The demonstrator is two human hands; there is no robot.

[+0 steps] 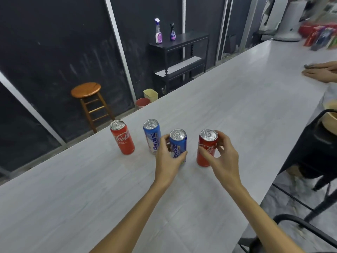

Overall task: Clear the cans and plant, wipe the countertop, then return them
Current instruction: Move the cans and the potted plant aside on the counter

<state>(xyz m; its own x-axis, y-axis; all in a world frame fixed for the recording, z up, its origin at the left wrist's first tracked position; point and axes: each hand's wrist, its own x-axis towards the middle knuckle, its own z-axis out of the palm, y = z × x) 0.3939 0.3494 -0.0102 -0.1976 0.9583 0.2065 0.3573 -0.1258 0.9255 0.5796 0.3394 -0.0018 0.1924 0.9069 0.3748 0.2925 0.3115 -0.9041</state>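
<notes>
On the pale table, near its middle, the left hand curls round the lower body of a blue Revive can, thumb on the can's left side and fingers wrapping its front. Just right of that can, the right hand grips a red cola can, fingertips on its upper side near the rim and thumb across its front. Both cans stand upright on the table, close but apart.

Left of the held blue can stands a second blue Revive can, upright, almost touching the left hand's knuckles. Further left again stands a second red cola can, upright and clear of its neighbour. The four cans form a loose row across the table.

Well beyond the row, at the table's far right edge, another person's hands rest flat on the surface. Behind the cans, past the table's far edge, a round wooden stool stands on the floor against a dark wall. To the right of the stool, a black shelf unit carries two spray bottles on top.
</notes>
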